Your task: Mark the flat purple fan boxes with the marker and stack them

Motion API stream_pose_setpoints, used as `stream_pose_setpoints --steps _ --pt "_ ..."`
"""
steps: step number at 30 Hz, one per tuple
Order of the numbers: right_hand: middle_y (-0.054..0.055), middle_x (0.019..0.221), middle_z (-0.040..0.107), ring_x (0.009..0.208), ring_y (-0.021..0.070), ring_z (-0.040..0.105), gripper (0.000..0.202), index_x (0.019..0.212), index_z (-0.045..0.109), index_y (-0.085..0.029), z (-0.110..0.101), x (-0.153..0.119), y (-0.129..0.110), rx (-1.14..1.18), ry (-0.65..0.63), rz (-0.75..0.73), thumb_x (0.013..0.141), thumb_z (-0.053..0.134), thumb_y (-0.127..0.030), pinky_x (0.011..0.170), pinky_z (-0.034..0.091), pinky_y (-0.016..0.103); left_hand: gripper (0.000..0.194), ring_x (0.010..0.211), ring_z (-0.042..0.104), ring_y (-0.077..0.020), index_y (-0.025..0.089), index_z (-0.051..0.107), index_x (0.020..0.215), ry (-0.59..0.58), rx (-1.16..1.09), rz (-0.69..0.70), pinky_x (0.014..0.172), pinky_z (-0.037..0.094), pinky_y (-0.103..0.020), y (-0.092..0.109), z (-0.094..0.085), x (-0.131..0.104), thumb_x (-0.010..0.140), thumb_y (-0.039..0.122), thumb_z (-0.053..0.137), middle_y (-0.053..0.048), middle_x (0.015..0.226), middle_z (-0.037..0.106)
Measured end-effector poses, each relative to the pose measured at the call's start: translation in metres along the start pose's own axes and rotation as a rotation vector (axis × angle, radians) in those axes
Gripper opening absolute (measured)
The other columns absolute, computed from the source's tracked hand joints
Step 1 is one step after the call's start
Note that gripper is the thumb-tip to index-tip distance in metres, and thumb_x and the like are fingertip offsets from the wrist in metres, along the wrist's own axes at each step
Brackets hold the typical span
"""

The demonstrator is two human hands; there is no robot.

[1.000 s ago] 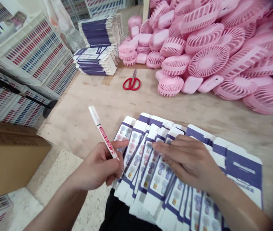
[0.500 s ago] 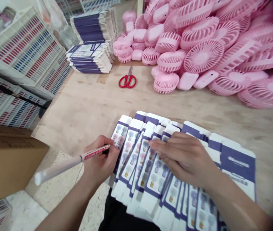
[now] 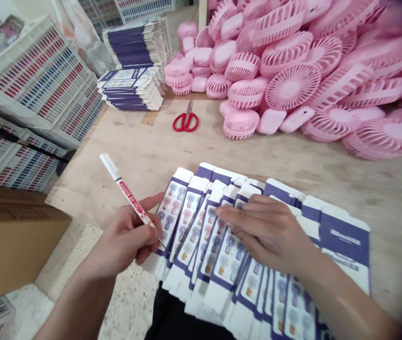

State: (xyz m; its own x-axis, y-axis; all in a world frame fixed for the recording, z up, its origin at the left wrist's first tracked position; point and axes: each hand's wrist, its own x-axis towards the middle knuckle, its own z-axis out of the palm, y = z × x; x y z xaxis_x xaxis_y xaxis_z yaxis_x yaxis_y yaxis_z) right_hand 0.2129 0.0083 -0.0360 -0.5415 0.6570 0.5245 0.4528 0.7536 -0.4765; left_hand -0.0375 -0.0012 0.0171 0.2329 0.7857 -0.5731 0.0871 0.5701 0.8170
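Note:
A slim white marker (image 3: 128, 194) with red print is held in my left hand (image 3: 133, 236), its fingers closed round the lower barrel. The thin tip points down at the lower part of the leftmost box in a fanned row of flattened cardboard boxes (image 3: 229, 255), white and dark blue with small printed fan pictures. My right hand (image 3: 272, 229) lies across the middle of the row, fingers extended close together and touching the boxes. Its thumb is mostly hidden.
A large heap of pink handheld fans (image 3: 293, 85) covers the table's back right. Red-handled scissors (image 3: 186, 122) lie left of it, before stacked folded boxes (image 3: 133, 87). Plastic crates (image 3: 34, 75) stand beyond the left table edge, with a brown carton (image 3: 13, 241) below.
The marker has swung from pointing low left to standing up and leftward. My left hand has turned, its tip moving down the leftmost box. My right hand stays in place on the boxes.

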Motion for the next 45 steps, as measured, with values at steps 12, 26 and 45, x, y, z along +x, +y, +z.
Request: stream_pose_setpoints --steps 12,26,45 --pt "-0.001 0.068 0.065 0.05 0.0084 0.046 0.024 0.101 0.055 -0.016 0.001 -0.001 0.001 0.022 0.006 0.008 0.082 0.045 -0.006 0.05 0.03 0.026 0.059 0.031 0.035 -0.0038 0.018 0.053 0.119 0.01 -0.065 -0.088 0.028 0.021 -0.014 0.013 0.013 -0.009 0.06 0.014 0.056 0.005 0.049 0.052" --pt "0.0 0.078 0.069 0.052 0.0087 0.046 0.02 0.095 0.057 -0.014 0.0 -0.001 0.001 0.05 -0.003 0.022 0.08 0.049 -0.005 0.051 0.03 0.026 0.005 0.041 0.041 -0.009 0.018 0.053 0.065 0.745 0.481 0.456 0.039 0.029 -0.021 -0.036 0.031 0.023 0.066 0.017 0.057 0.005 0.045 0.046" --pt "-0.001 0.075 0.068 0.053 0.0093 0.047 0.02 0.094 0.056 -0.015 0.001 -0.001 0.002 0.005 0.02 0.008 0.079 0.046 -0.005 0.052 0.029 0.026 0.054 0.029 0.034 -0.005 0.013 0.053 0.114 0.043 -0.015 -0.064 0.028 0.018 -0.016 0.005 0.007 0.004 0.06 0.017 0.055 0.005 0.048 0.053"
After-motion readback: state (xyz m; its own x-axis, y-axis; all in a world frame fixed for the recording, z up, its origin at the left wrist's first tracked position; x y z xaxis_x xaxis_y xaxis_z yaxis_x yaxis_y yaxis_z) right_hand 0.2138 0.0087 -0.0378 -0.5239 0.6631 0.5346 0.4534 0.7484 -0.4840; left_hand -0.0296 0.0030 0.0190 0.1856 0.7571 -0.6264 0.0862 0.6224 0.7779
